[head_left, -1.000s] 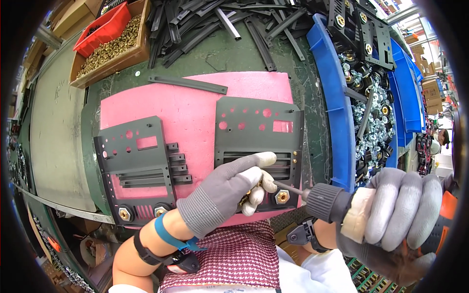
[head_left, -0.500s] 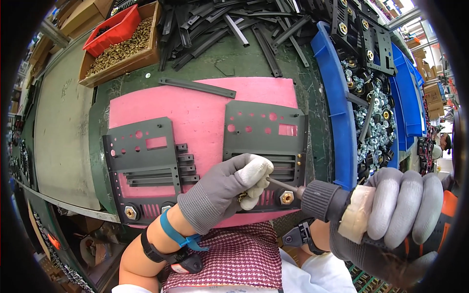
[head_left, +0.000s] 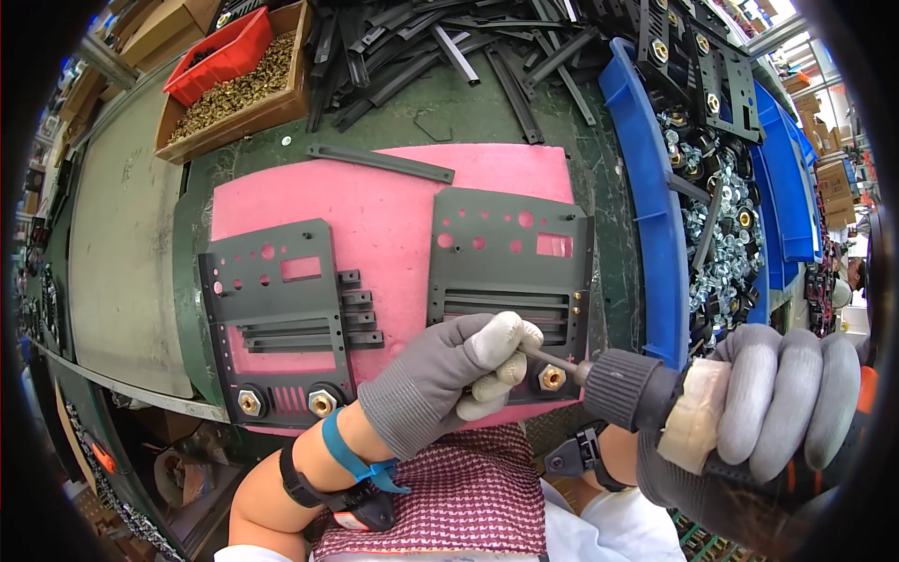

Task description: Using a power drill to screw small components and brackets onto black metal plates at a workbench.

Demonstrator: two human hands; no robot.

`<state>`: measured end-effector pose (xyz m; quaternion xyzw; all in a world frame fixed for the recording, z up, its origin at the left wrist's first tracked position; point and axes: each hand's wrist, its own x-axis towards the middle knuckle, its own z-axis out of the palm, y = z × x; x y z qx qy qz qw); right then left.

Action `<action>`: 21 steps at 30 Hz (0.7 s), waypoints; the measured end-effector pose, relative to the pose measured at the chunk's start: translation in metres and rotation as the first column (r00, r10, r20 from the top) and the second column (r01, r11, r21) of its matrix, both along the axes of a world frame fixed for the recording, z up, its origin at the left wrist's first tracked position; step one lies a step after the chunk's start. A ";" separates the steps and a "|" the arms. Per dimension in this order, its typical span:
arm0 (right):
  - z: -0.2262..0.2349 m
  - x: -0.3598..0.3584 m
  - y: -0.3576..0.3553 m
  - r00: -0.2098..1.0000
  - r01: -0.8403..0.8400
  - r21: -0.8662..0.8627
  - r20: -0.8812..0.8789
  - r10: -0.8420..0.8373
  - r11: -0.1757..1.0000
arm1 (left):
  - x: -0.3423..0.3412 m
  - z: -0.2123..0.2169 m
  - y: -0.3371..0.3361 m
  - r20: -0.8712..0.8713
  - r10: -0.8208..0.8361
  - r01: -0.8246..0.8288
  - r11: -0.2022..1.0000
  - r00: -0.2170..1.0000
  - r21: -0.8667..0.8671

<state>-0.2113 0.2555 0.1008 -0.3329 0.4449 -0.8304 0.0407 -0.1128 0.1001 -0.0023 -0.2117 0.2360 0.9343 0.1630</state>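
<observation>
Above the pink foam [head_left: 379, 211], the left hand [head_left: 461, 365] pinches the bit [head_left: 556, 361], presumably loading it, the right hand [head_left: 770, 412] gripping the power drill [head_left: 629, 389]; next calls for steady alignment.

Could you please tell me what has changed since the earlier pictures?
The left hand has shifted rightward, its fingers now drawn in to the driver bit; its forearm has uncovered the right nut on the left panel. The brass pieces seen there earlier now look hidden. The right hand still grips the power driver; that panel, the right panel and the pink mat stayed put.
</observation>
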 end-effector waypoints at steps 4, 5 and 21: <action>-0.001 -0.003 0.005 1.000 -0.001 0.012 -0.004 0.001 1.000 | -0.001 0.001 0.001 -0.011 -0.087 0.087 0.996 0.996 -0.008; -0.001 -0.004 0.006 1.000 -0.001 0.018 -0.005 0.001 1.000 | -0.001 0.003 -0.001 0.070 -0.173 0.178 0.981 0.982 -0.077; -0.043 -0.040 0.021 0.998 0.060 0.357 -0.041 -0.049 0.932 | 0.037 -0.012 0.014 -0.043 -0.717 -0.485 -0.424 0.695 -0.765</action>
